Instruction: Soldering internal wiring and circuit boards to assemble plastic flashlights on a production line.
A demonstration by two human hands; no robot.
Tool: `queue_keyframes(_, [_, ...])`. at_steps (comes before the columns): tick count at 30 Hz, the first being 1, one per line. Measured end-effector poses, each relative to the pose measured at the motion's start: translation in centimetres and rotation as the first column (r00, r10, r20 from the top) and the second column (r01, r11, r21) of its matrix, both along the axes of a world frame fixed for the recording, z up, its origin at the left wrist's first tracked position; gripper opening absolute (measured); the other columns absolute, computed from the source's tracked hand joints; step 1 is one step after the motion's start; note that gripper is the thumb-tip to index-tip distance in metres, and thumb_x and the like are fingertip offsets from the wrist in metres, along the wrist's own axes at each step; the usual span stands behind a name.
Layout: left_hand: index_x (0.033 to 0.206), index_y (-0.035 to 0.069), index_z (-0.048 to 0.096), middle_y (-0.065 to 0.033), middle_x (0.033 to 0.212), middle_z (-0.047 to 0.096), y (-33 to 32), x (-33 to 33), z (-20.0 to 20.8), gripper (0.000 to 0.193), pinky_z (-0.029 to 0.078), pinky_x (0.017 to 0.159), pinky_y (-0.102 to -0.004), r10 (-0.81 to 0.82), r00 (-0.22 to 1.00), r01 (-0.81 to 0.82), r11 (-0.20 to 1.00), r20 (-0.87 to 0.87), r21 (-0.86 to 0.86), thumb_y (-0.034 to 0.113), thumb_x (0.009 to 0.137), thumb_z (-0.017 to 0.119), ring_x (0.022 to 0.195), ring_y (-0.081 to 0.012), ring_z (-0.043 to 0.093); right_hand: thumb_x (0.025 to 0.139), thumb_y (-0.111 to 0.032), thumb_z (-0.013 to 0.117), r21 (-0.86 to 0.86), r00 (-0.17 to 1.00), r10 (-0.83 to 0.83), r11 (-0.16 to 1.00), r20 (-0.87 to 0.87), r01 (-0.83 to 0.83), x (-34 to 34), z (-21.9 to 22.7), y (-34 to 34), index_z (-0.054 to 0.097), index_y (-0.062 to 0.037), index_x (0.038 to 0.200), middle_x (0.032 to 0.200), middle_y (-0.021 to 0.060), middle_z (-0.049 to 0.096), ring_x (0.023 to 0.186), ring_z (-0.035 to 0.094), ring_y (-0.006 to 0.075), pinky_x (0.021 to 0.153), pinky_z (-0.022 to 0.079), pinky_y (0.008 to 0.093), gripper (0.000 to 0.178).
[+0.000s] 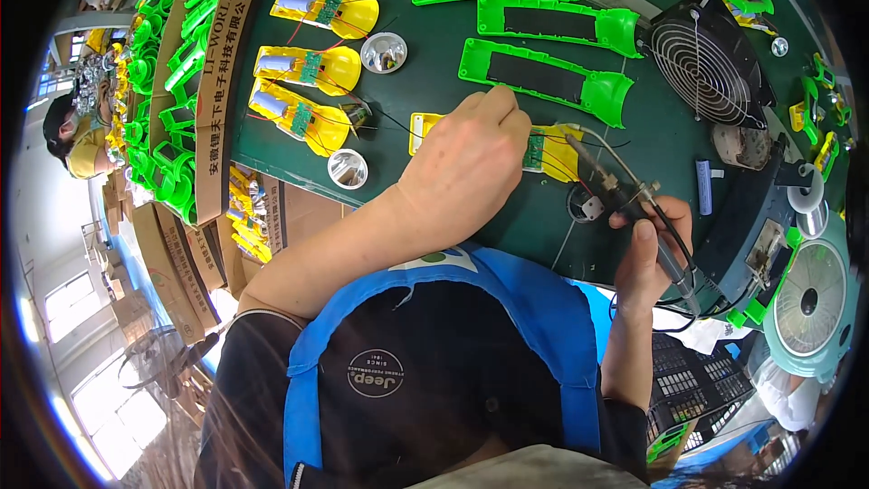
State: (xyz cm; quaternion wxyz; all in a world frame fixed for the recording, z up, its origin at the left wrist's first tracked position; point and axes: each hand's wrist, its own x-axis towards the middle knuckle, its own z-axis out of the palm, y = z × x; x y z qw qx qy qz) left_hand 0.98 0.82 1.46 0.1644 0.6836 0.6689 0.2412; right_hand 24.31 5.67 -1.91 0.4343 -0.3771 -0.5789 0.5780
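So the yellow housing [558, 166] being worked on sits mid-desk [425, 45], partly under the left hand [475, 158]. That hand's fingers are bunched close together over it, but I can't tell what they're pinching, if anything. You can see a green circuit board [535, 151] and thin wires poking out to the right of it.

Right hand [654, 249] has its fingers wrapped around a soldering iron [615, 190], tip up near the housing's right end; can't tell if it's actually touching.

Off to the left there are three more yellow housings [353, 14] with cells and boards in them, plus two shiny reflectors [347, 169] just beside. Three green frames [608, 95] lie past the hands, with a black fan [697, 59] and a loose blue cell [703, 186] over on the right.
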Motion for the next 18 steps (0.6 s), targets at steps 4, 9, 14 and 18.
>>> queue_keyframes(4, [0.078,-0.001,0.05,-0.0139,0.089,0.052,-0.07,-0.31,0.01,0.015,0.047,0.069,-0.0406,-0.014,1.0,0.014,1.0,0.023,-0.005,-0.004,0.072,0.062,0.082,-0.0334,0.056,0.088,-0.023,0.068,0.034,1.0,0.001,0.999,0.03,-0.002,-0.29,0.48,0.51,0.052,0.0006,0.1,0.085,0.0135,0.066,0.074,0.065,0.0155,0.074,0.05,0.0255,0.03])
queue_keyframes(9, [0.08,0.0,0.051,-0.0134,0.089,0.051,-0.52,-0.54,-0.27,0.016,0.047,0.07,-0.0399,-0.023,0.999,0.023,1.0,0.035,0.006,-0.005,0.071,0.063,0.082,-0.033,0.056,0.087,-0.02,0.068,-0.048,0.999,0.037,0.998,0.024,-0.036,-0.03,0.41,0.44,0.053,0.0007,0.097,0.078,0.0113,0.067,0.071,0.063,0.0143,0.085,0.048,0.0308,0.027])
queue_keyframes(14, [0.081,-0.001,0.05,-0.0134,0.089,0.051,-0.47,-0.33,-0.68,0.017,0.048,0.07,-0.0395,-0.027,1.0,0.027,0.998,-0.006,0.061,-0.005,0.07,0.063,0.081,-0.0325,0.055,0.086,-0.016,0.067,-0.083,0.995,0.067,0.995,0.067,-0.062,-0.38,0.03,0.1,0.054,0.0011,0.095,0.072,0.0096,0.066,0.068,0.063,0.0134,0.096,0.042,0.0353,0.024])
queue_keyframes(18, [0.08,-0.001,0.05,-0.0137,0.088,0.051,-0.47,-0.29,-0.86,0.017,0.048,0.07,-0.0395,-0.021,1.0,0.022,0.998,-0.014,0.058,-0.005,0.07,0.063,0.081,-0.0323,0.055,0.086,-0.017,0.067,-0.098,0.992,0.071,0.993,0.107,-0.06,-0.66,0.42,0.11,0.054,0.0011,0.095,0.072,0.0092,0.067,0.067,0.065,0.0137,0.098,0.041,0.0349,0.024])
